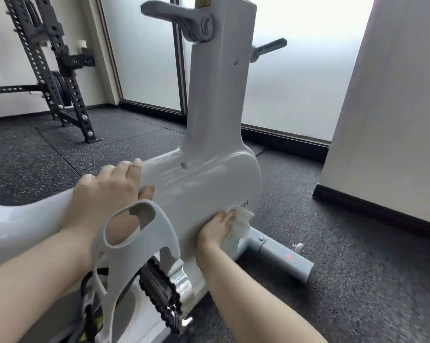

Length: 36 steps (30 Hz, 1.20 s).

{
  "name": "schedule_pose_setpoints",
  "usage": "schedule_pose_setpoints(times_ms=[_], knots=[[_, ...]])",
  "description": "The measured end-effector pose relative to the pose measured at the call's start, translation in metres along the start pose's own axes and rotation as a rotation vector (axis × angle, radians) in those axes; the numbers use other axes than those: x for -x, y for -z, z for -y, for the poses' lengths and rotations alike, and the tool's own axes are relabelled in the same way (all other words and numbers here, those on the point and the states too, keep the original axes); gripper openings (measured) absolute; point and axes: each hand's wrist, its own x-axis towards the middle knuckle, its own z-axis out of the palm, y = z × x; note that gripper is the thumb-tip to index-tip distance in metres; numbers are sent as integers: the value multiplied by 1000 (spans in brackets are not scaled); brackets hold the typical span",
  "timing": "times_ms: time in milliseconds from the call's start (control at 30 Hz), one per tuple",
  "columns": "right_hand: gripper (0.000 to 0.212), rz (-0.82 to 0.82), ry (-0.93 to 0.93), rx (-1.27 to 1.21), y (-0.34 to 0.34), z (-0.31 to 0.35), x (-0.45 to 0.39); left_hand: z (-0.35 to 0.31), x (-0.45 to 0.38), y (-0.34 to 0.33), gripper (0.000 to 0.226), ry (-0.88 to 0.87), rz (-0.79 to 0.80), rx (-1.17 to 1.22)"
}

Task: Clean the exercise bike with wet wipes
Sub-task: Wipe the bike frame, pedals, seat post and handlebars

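A white exercise bike [209, 174] fills the middle of the view, its upright post rising to grey adjustment levers. My left hand [110, 191] grips the top ridge of the bike's frame, fingers curled over the far side and thumb on the near side. My right hand [217, 229] presses a crumpled white wet wipe [242, 225] flat against the lower side of the housing, just under a small black logo. A white pedal cage [134, 243] and a black toothed pedal [159, 293] stand in front of my forearms.
The bike's grey base bar [280, 256] lies on speckled black rubber floor [357, 280]. A black perforated weight rack [60, 78] stands at the back left. Frosted glass panels [295, 82] run behind the bike. A white wall column [394, 107] is at the right.
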Motion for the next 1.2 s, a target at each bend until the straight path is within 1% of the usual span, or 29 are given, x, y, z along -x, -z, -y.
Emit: schedule_pose_setpoints(times_ms=[33,100,133,167,200,233,300,333,367,400,433,500,533,567,600,667,700,733,800,867,900,933,967,1000,1067,1100,1133,1167,1200], knots=[[53,9,111,-8,-3,5,28,0,0,-1,65,6,-13,-12],[55,-9,502,-22,-6,14,53,0,1,-2,65,14,-31,-19],[56,5,609,4,-5,31,48,1,0,-2,65,9,-35,-20],[57,9,632,32,-7,40,34,1,-1,-2,65,0,-29,-19],[57,-18,564,24,-5,44,17,3,-1,-2,65,-12,-24,-12],[55,-74,410,-21,-2,41,-2,3,0,-1,65,-20,-19,-1],[54,-145,12,-132,8,26,-29,3,2,0,65,-10,-13,-1],[55,-141,-102,-145,10,17,-32,2,3,0,65,-1,-16,-2],[56,-135,-143,-137,8,13,-31,1,2,1,65,2,-19,-13],[57,-133,-127,-136,9,15,-29,0,2,0,64,6,-21,-22],[56,-150,-41,-147,11,25,-32,0,1,0,64,10,-21,-25],[54,-172,202,-156,17,49,-48,0,-1,2,63,4,-15,-38],[53,-171,252,-154,20,57,-56,0,-1,2,63,5,1,-46],[53,-174,243,-157,21,57,-60,0,-1,3,63,7,18,-52],[53,-179,185,-158,20,51,-59,0,-1,3,62,6,31,-61],[55,-169,123,-122,12,32,-34,1,0,2,63,15,51,-71],[55,-147,176,-116,7,27,-16,1,-1,2,63,19,53,-59],[55,-121,283,-132,2,30,2,0,-1,5,63,14,49,-42],[52,-41,614,-102,-8,53,27,2,-2,11,59,8,43,50],[51,59,890,106,-13,81,42,5,2,20,43,69,-5,282],[54,82,955,211,-14,90,46,7,6,26,41,108,-33,359],[56,97,989,282,-14,96,51,10,13,31,47,130,-14,365],[57,124,1061,341,-14,97,55,13,22,34,58,117,31,285],[57,186,1189,407,-13,95,57,18,33,35,67,72,82,176],[51,415,1510,600,-7,91,54,34,60,40,70,22,183,74],[48,548,1605,689,-1,97,46,44,74,44,66,10,175,83],[47,639,1603,772,3,106,37,55,86,49,62,-27,167,72],[49,651,1520,829,7,114,30,64,98,55,59,-53,170,42],[55,601,1408,816,10,119,24,72,109,57,56,-79,160,17]])
